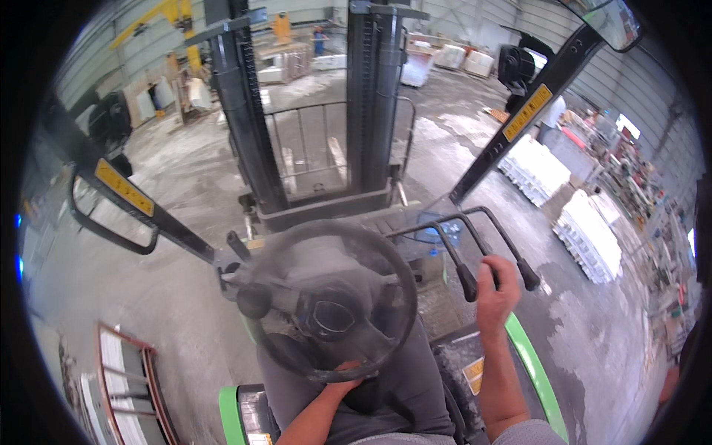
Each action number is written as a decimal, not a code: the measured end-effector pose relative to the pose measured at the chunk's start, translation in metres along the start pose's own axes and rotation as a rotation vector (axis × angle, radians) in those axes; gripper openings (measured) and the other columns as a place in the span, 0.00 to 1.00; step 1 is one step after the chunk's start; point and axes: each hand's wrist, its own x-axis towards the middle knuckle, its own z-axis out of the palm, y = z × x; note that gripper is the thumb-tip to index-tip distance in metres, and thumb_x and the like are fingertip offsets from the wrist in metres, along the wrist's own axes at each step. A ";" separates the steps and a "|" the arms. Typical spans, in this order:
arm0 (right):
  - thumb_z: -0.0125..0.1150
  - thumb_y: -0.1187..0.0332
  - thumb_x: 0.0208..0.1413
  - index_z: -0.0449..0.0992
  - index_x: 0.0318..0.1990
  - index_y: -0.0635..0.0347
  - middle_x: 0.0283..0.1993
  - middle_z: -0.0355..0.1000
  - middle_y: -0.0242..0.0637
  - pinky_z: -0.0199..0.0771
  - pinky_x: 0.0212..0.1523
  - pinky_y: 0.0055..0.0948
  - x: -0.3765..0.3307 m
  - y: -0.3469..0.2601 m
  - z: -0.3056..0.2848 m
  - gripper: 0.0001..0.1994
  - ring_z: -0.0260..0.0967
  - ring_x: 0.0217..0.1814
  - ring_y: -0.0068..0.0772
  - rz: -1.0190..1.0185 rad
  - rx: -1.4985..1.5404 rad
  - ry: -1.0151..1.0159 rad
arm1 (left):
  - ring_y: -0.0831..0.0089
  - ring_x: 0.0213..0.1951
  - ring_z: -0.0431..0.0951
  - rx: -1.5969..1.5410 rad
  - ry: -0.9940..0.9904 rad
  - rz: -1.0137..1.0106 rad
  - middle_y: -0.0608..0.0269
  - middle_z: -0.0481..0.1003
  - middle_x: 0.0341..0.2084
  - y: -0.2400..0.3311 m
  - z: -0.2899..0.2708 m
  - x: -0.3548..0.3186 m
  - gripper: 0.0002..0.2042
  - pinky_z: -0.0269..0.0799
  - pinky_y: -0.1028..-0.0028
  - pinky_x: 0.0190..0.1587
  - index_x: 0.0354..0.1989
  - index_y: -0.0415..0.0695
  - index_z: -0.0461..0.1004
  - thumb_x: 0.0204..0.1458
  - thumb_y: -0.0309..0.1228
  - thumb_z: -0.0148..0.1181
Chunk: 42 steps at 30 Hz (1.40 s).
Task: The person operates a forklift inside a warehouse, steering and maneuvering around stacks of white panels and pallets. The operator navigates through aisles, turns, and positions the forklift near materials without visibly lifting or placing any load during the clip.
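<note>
I sit at the controls of a forklift. My right hand (498, 289) is closed over the knob of the middle one of three black control levers, and covers that knob. The left lever's knob (466, 283) and the right lever's knob (528, 275) stand free on either side of it. My left hand (347, 379) is at the bottom of the black steering wheel (409, 278), above my lap. The rim crosses in front of that hand and its fingers are mostly hidden, so its grip does not show. A round spinner knob (254, 300) sits on the wheel's left.
Ahead rises the dark mast (368, 104), with a load guard (304, 141) and forks (337, 157) beyond. White stacked slabs (589, 236) lie on the right floor. A reddish metal rack (111, 386) stands at near left. A person (319, 41) is far ahead; another (552, 115) is at right.
</note>
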 end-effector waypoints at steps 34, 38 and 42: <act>0.48 0.61 0.68 0.82 0.45 0.60 0.26 0.79 0.46 0.75 0.42 0.44 0.446 0.235 0.544 0.17 0.79 0.33 0.49 0.234 -0.443 -0.004 | 0.43 0.57 0.76 -0.058 0.058 0.334 0.43 0.78 0.52 -0.071 -0.451 0.503 0.19 0.72 0.51 0.58 0.54 0.46 0.77 0.58 0.42 0.59; 0.47 0.60 0.68 0.82 0.44 0.60 0.29 0.80 0.47 0.75 0.44 0.47 0.477 0.264 0.590 0.17 0.79 0.36 0.53 0.237 -0.465 0.018 | 0.42 0.56 0.76 -0.073 0.106 0.354 0.44 0.79 0.51 -0.086 -0.476 0.564 0.18 0.72 0.50 0.57 0.52 0.46 0.77 0.57 0.41 0.61; 0.47 0.59 0.68 0.82 0.45 0.60 0.35 0.80 0.50 0.75 0.46 0.47 0.500 0.282 0.623 0.18 0.80 0.40 0.52 0.251 -0.587 -0.039 | 0.41 0.53 0.77 -0.173 0.109 0.479 0.44 0.79 0.47 -0.105 -0.505 0.616 0.17 0.72 0.50 0.55 0.48 0.44 0.76 0.56 0.42 0.62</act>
